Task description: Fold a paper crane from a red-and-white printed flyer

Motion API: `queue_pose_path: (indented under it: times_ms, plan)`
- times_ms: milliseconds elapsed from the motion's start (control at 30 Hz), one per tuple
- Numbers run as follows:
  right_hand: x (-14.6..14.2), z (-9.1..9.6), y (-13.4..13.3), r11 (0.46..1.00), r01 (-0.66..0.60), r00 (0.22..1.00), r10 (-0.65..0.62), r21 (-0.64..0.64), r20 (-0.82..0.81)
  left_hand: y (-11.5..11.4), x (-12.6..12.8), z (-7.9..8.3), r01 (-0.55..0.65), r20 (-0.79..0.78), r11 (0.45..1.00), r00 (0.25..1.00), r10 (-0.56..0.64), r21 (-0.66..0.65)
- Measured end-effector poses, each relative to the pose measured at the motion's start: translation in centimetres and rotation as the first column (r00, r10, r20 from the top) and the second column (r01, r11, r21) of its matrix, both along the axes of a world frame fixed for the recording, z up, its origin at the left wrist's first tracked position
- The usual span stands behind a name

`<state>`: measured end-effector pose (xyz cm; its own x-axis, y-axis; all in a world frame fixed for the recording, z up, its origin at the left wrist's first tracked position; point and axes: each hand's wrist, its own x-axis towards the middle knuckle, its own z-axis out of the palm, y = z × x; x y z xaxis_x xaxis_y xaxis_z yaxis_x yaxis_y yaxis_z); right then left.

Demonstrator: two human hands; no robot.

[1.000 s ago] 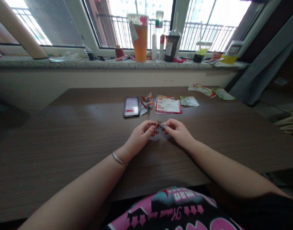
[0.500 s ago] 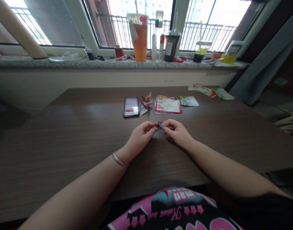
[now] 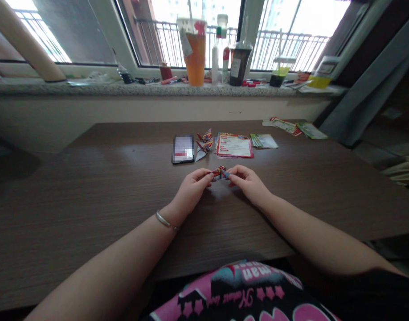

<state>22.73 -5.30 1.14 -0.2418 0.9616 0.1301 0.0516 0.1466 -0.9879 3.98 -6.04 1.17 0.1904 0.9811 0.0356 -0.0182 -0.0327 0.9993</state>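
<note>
Between my hands is a small folded piece of printed paper (image 3: pixel 220 172), red and yellow with blue-grey parts, held just above the table. My left hand (image 3: pixel 193 186) pinches its left end between thumb and fingers. On the other end, the thumb and fingers of my right hand (image 3: pixel 248 182) are closed. Just beyond lie similar folded paper pieces (image 3: pixel 205 142) with red and yellow print. Right of them is a stack of printed paper sheets (image 3: pixel 235 146) with a red border. To their left lies a dark-edged flat device (image 3: pixel 183 149), its face blurred out.
Green-and-white leaflets (image 3: pixel 263 141) lie right of the stack, with more leaflets (image 3: pixel 311 130) at the table's far right corner. On the windowsill (image 3: pixel 141 90) stand a tall orange drink cup (image 3: pixel 195 58), a clear bottle (image 3: pixel 220 53) and a dark drink cup (image 3: pixel 239 64).
My left hand has slid slightly left along the folded paper, so more of it shows between my hands. My right hand has barely moved.
</note>
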Motion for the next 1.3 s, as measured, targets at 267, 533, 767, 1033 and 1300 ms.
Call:
queue_pose_path:
  times_ms: [267, 533, 767, 1033, 1300]
  plan:
    - [0.0, 0.0, 0.0, 0.987, 0.047, 0.979, -0.076, -0.154, -0.191, 0.1, -0.1, 0.2, -0.012, 0.227, 0.993, 0.973, 0.038, -0.118]
    - [-0.1, 0.3, -0.1, 0.982, 0.073, 0.966, -0.113, -0.177, -0.231, 0.2, -0.2, 0.3, -0.015, 0.323, 0.992, 0.945, 0.056, -0.128]
    - [0.3, 0.2, 0.2, 0.962, 0.133, 0.945, -0.196, -0.24, -0.261, 0.4, -0.3, 0.3, -0.035, 0.395, 0.989, 0.914, 0.09, -0.144]
    - [0.3, 0.2, 0.4, 0.944, 0.113, 0.908, -0.224, -0.309, -0.354, 0.3, -0.2, 0.9, -0.032, 0.468, 0.974, 0.873, 0.137, -0.224]
    - [0.5, 0.3, 0.2, 0.953, 0.06, 0.929, -0.162, -0.297, -0.334, 0.5, -0.3, 0.6, 0.047, 0.435, 0.972, 0.898, 0.06, -0.232]
